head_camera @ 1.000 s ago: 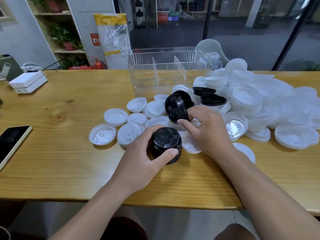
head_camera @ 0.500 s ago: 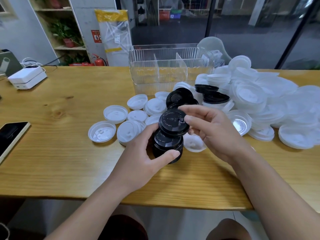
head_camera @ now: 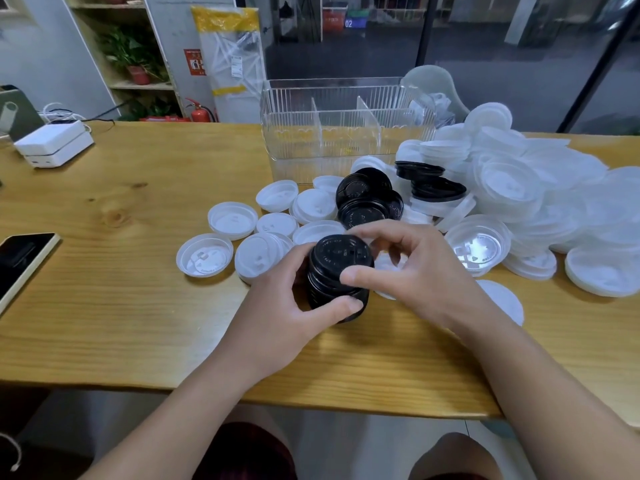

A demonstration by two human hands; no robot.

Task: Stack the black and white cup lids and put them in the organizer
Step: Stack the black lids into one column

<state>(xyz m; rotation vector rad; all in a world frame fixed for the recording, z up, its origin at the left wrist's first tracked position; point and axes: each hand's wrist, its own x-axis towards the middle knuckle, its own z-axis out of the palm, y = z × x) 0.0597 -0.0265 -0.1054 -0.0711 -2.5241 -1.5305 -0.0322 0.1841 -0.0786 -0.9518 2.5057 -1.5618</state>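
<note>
Black stack: upright pile of black lids near the middle of the table's front edge, held between both hands.
Left hand: wrapped round the lower part of the black stack, thumb across its front, fingers curled behind on the left side.
Right hand: over the top of the black stack, thumb pressed on the front rim of the top lid, fingers arched round its far rim; grip on that top lid.
Loose black lids: a few lying overlapped just behind the hands; two more black lids resting on white ones further right.
Scattered white lids: single lids lying left of the hands, some face up, some face down, touching or overlapping.
White heap: big loose pile of white lids filling the right side of the table.
Organizer: clear ribbed box with upright dividers, at the far edge behind the lids; nothing visible in its compartments.
Table: light wood.
Phone: dark screen, at the left edge.
White box: near the far left corner, cables behind it.
</note>
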